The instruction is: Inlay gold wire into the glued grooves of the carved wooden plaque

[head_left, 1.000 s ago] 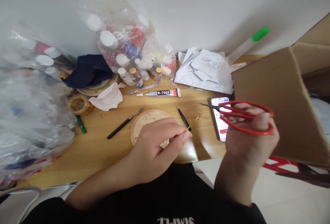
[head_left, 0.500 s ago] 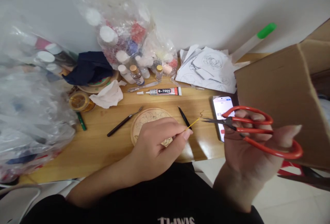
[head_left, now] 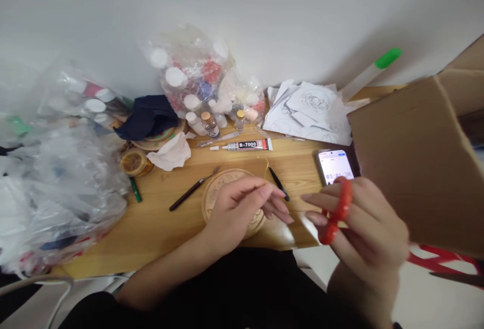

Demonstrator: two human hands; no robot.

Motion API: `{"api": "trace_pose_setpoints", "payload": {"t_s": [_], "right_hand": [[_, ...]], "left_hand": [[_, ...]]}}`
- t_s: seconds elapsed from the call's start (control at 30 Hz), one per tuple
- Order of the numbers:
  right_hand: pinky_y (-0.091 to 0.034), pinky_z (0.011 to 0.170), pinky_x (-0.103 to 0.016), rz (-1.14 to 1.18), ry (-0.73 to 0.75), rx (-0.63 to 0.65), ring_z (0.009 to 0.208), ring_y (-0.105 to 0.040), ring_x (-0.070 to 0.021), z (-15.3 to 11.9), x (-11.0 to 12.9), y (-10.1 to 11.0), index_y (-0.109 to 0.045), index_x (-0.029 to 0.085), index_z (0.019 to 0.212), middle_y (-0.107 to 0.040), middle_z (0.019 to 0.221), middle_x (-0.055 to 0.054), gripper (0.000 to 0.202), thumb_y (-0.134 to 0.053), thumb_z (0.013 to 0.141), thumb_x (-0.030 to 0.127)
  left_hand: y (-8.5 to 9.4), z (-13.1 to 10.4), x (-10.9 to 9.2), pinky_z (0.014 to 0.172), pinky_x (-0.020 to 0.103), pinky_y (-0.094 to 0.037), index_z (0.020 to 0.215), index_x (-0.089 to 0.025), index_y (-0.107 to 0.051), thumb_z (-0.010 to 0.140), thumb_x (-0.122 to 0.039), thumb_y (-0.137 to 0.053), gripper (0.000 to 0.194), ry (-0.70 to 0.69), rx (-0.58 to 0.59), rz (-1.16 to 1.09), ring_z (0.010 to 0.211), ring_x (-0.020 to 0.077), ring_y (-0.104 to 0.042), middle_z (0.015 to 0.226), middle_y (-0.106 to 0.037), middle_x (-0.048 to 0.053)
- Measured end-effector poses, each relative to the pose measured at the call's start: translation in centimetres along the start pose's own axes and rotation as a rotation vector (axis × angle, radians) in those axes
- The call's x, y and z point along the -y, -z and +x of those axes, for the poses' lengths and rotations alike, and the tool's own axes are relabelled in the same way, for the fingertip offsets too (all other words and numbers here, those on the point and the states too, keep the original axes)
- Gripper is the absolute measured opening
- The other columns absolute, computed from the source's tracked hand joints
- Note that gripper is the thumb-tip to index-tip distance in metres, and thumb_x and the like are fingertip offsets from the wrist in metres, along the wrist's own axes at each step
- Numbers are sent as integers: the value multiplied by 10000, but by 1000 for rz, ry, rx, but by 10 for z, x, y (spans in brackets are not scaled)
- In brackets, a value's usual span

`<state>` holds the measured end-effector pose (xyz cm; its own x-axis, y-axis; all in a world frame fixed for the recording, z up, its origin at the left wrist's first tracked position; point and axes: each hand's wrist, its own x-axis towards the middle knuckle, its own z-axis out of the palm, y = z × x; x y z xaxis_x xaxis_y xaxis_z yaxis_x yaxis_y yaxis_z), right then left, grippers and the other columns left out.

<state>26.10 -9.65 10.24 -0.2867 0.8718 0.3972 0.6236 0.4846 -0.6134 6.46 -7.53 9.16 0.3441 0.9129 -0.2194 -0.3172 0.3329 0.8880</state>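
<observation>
My left hand (head_left: 242,208) rests on a round carved wooden disc (head_left: 221,183) near the table's front edge. Its fingertips pinch the lower end of a thin yellow wire (head_left: 266,165) that curls upward. My right hand (head_left: 363,223) is raised to the right of the disc. It grips red-handled scissors (head_left: 336,213), seen end-on and blurred, with the blades hidden. A short black tool (head_left: 279,183) lies just beyond my left fingertips.
A lit phone (head_left: 335,165) lies beside a large cardboard box (head_left: 416,157) at the right. A B-7000 glue tube (head_left: 249,144), small bottles (head_left: 207,123), a tissue (head_left: 172,151), a wire spool (head_left: 134,161), a dark-handled tool (head_left: 191,195), drawing papers (head_left: 310,112) and plastic bags of jars (head_left: 68,177) crowd the table.
My right hand has turned, so the scissors now point away and show end-on, nearer my left hand. The yellow wire now curls upward. The view has shifted slightly.
</observation>
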Motion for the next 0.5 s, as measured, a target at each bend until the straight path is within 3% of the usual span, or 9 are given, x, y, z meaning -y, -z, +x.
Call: {"api": "trace_pose_setpoints", "payload": {"t_s": [0.07, 0.13, 0.23, 0.37, 0.5], "right_hand": [[-392, 578, -308, 1, 100, 99, 683, -502, -162, 6, -2, 5, -638, 210, 906, -577, 726, -18, 129, -657, 817, 118], [-381, 543, -286, 58, 101, 173, 649, -484, -146, 12, -2, 7, -600, 191, 804, -548, 679, -11, 89, -633, 833, 114], [-405, 543, -267, 67, 75, 178, 637, -485, -132, 16, -3, 7, -546, 193, 733, -569, 671, -7, 156, -638, 840, 126], [-420, 552, -246, 19, 92, 208, 646, -493, -124, 13, -7, 8, -627, 188, 842, -593, 687, -6, 75, -620, 864, 117], [-420, 545, -255, 55, 114, 278, 648, -501, -133, 14, -10, 12, -671, 190, 893, -612, 707, -22, 119, -596, 875, 99]], "left_hand": [[2, -1, 0, 580, 241, -516, 831, -167, -662, 933, -310, -551, 208, 5, 3, -52, 655, 143, -721, 738, -725, 16], [4, -3, -1, 597, 249, -527, 834, -168, -658, 942, -319, -546, 217, 10, 14, -90, 658, 145, -723, 738, -725, 12], [6, -5, 0, 595, 254, -531, 835, -167, -660, 952, -311, -542, 219, -7, 32, -103, 654, 147, -722, 727, -726, 13], [8, -5, 0, 601, 259, -543, 842, -168, -669, 953, -309, -544, 219, -42, 49, -78, 659, 152, -725, 727, -729, 17], [9, -6, -3, 616, 262, -554, 842, -170, -675, 948, -310, -549, 217, -40, 53, -17, 657, 149, -723, 735, -731, 20]]}}
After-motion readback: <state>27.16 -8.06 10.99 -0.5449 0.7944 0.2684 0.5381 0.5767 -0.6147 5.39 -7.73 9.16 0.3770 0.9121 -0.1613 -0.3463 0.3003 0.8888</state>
